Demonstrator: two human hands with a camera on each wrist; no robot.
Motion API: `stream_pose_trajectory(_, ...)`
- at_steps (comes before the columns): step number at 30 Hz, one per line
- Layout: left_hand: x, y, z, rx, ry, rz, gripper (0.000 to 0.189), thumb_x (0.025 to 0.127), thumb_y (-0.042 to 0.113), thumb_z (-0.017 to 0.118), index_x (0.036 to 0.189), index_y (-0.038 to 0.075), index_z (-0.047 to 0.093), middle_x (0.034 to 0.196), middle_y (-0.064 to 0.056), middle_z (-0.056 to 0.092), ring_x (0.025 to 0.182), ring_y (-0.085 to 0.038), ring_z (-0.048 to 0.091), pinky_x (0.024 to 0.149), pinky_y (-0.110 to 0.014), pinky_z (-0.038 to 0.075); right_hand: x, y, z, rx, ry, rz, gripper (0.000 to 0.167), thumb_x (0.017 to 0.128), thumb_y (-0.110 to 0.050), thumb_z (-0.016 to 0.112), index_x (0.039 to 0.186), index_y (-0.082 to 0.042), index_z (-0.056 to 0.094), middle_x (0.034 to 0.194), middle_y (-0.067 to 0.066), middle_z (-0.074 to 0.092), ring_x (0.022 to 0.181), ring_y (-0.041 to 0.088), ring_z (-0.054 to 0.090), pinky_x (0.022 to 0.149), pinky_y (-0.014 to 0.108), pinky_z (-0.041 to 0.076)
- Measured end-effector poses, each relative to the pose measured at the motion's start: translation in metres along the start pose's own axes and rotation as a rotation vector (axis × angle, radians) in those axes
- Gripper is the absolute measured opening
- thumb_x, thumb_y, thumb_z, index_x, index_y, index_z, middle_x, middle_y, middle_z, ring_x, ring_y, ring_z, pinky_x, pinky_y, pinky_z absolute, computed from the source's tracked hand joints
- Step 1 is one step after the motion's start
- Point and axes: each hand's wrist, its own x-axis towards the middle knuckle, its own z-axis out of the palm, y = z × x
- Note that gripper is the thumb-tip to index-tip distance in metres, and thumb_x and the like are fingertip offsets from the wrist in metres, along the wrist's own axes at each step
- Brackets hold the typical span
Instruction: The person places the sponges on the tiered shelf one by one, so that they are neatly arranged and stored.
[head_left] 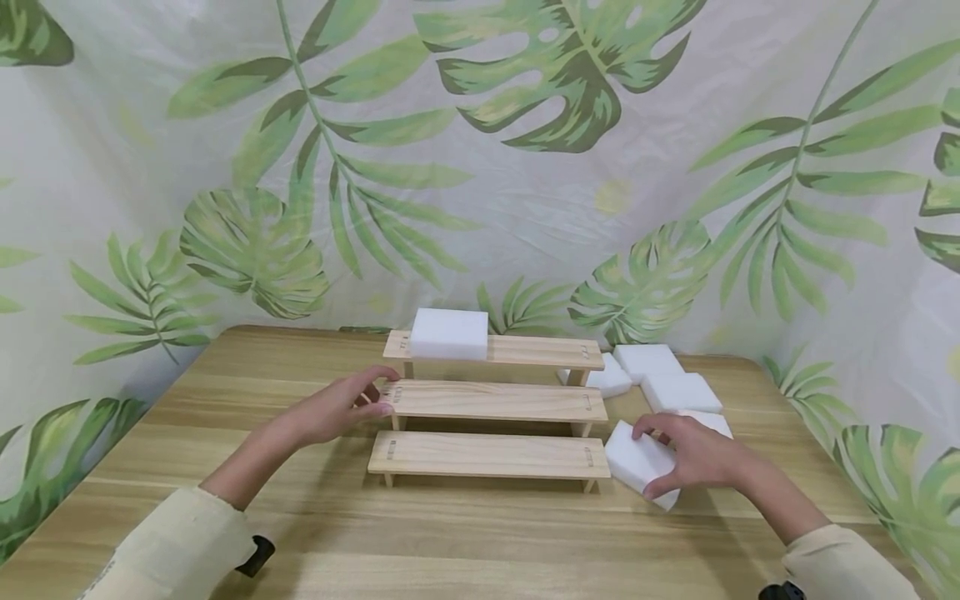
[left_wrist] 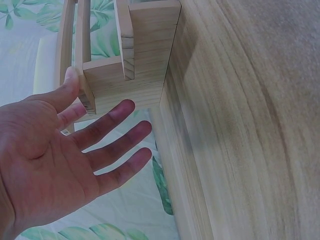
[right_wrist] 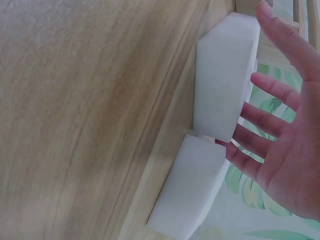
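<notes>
A three-tier stepped wooden display stand stands on the table. My left hand pinches the left end of its middle shelf between thumb and index finger; in the left wrist view the other fingers spread out beside the stand's side panel. One white sponge block sits at the left of the top shelf. My right hand is spread over another white sponge block, which lies at the stand's front right. In the right wrist view the fingertips are right at that block's upper edge.
Several more white sponge blocks are clustered on the table to the right of the stand, some close behind my right hand. A leaf-patterned cloth hangs behind the table's back edge.
</notes>
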Motion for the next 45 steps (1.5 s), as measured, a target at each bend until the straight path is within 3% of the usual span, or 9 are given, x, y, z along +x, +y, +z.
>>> stream_pose_trajectory(6,0.0,-0.001,0.0,-0.004,-0.001,0.006,0.05,0.107,0.024,0.06,0.147,-0.002,0.043,0.114,-0.015,0.066,0.11,-0.035,0.063,0.084,-0.047,0.053,0.001,-0.001,0.003,-0.019,-0.002,0.011,0.07,0.063,-0.04,0.1,0.113,-0.014,0.059,0.106,0.0,0.064,0.092,0.017,0.059,0.075,0.03,0.048)
stream_pose_trajectory(13,0.0,-0.001,0.0,-0.005,-0.006,-0.001,0.05,0.107,0.024,0.06,0.147,-0.001,0.043,0.113,-0.015,0.067,0.109,-0.034,0.063,0.084,-0.047,0.053,0.002,0.001,0.004,-0.054,0.006,0.015,0.062,0.067,-0.035,0.097,0.113,-0.015,0.06,0.102,0.0,0.064,0.091,0.015,0.058,0.075,0.03,0.048)
stream_pose_trajectory(21,0.0,-0.002,0.0,-0.008,-0.006,-0.005,0.05,0.107,0.024,0.06,0.147,-0.001,0.043,0.114,-0.016,0.066,0.109,-0.035,0.063,0.083,-0.047,0.054,0.001,0.0,-0.004,-0.068,0.023,0.016,0.057,0.073,-0.03,0.094,0.116,-0.008,0.064,0.108,0.003,0.069,0.099,0.023,0.065,0.085,0.042,0.052)
stream_pose_trajectory(31,0.0,-0.002,0.0,-0.006,-0.006,-0.009,0.05,0.107,0.024,0.06,0.147,0.0,0.043,0.114,-0.016,0.065,0.109,-0.035,0.063,0.083,-0.046,0.053,-0.002,0.001,-0.016,-0.132,0.126,-0.037,0.051,0.072,-0.026,0.093,0.113,-0.009,0.068,0.111,0.003,0.071,0.099,0.023,0.066,0.082,0.037,0.052)
stream_pose_trajectory(38,0.0,-0.001,0.0,-0.004,-0.007,-0.005,0.05,0.107,0.024,0.06,0.148,0.0,0.043,0.114,-0.016,0.065,0.109,-0.035,0.063,0.083,-0.046,0.053,-0.007,0.001,-0.025,-0.092,0.21,-0.02,0.049,0.072,-0.022,0.092,0.114,-0.014,0.068,0.116,0.006,0.069,0.101,0.027,0.063,0.08,0.038,0.05)
stream_pose_trajectory(45,0.0,-0.001,0.0,-0.014,-0.007,-0.007,0.049,0.107,0.022,0.06,0.147,-0.001,0.043,0.113,-0.016,0.064,0.108,-0.034,0.063,0.082,-0.044,0.053,-0.009,0.002,-0.034,-0.077,0.271,-0.016,0.048,0.075,-0.019,0.09,0.117,-0.013,0.068,0.112,0.006,0.069,0.092,0.015,0.057,0.071,0.031,0.049)
